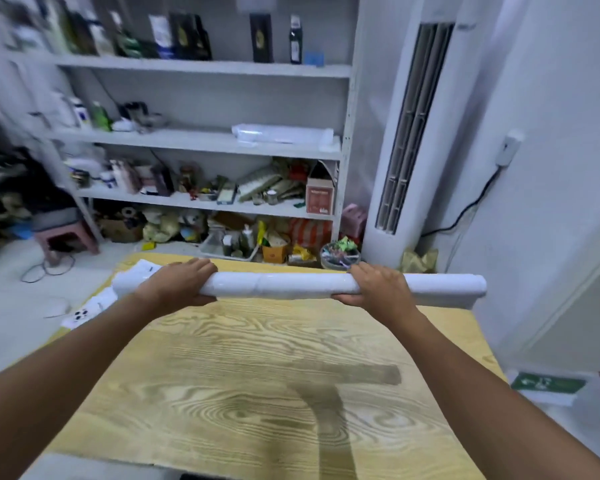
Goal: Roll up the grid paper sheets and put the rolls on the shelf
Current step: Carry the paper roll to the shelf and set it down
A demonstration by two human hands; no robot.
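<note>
Wood-grain table [257, 393] fills the near view, with a white shelf unit [201, 69] against the far wall. Both hands hold a white paper roll [291, 285] lying crosswise over the table's far edge. Left hand [179, 284] wraps it near its left end, fingers curled over the top; right hand [378, 289] grips right of centre. On the middle shelf lies another white roll [284, 135].

A single head-worn wide-angle view looks forward and down across the near tabletop [257, 375], facing the shelf [201, 69] at twelve o'clock, farther off.
</note>
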